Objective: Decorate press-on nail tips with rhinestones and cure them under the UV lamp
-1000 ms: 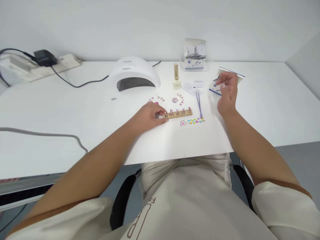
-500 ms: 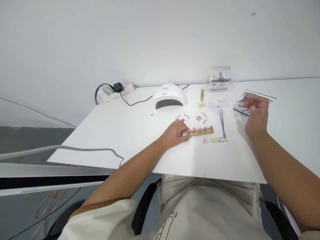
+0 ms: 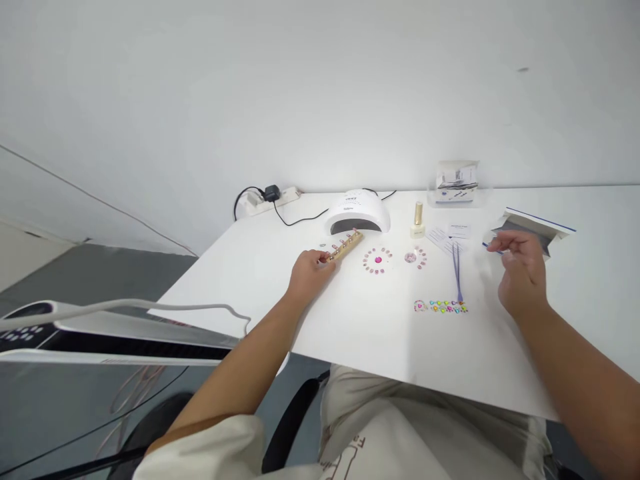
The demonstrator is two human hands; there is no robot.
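Between its fingers my left hand (image 3: 311, 277) grips the near end of a wooden nail stand (image 3: 346, 246), which carries several small decorated nail tips. The stand slants up toward the mouth of a white nail lamp (image 3: 357, 212). My right hand (image 3: 523, 267) hovers beside an opened cardboard box (image 3: 537, 223), its fingers bent and apart with nothing visible in them. A ring of nail tips around a pink gem (image 3: 378, 260) lies right of the stand. Purple tweezers (image 3: 457, 273) lie left of my right hand, near rows of colourful gems (image 3: 447, 307).
A gold-capped polish bottle (image 3: 418, 221) stands behind a round pink gem piece (image 3: 411, 257). A clear container (image 3: 456, 183) of packets is against the wall. Paper slips (image 3: 457, 231) lie by the tweezers. A power strip (image 3: 273, 200) and cable run along the back left.
My left hand has moved the nail stand leftward and turned it from nearly level to slanting toward the lamp. My right hand stays by the box. The camera view has shifted.
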